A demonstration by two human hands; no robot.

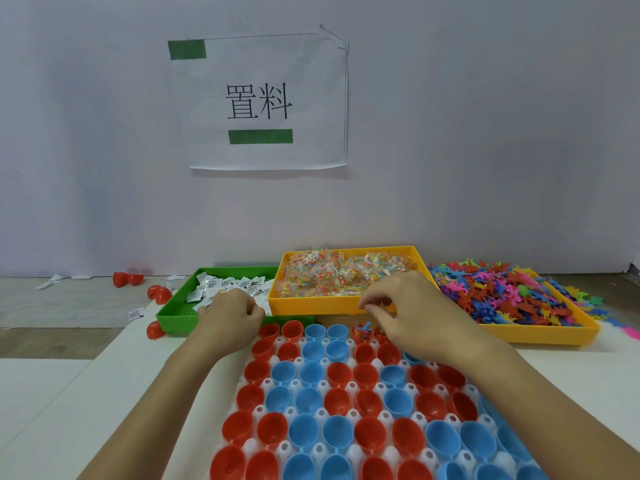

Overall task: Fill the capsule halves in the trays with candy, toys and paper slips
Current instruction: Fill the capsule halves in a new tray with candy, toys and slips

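Red and blue capsule halves [341, 407] sit mouth-up, too many to count, in a white holder tray [351, 389] on the near table; most look empty, and one far red half [362, 332] holds small toys. Beyond stand three bins: green with paper slips [221, 289], yellow with candy packets [346, 271], yellow with toys [512, 292] at right. The left hand [230, 318] curls at the slip bin's near edge, its catch hidden; the right hand [412, 306] pinches its fingertips at the candy bin's near rim, contents unclear.
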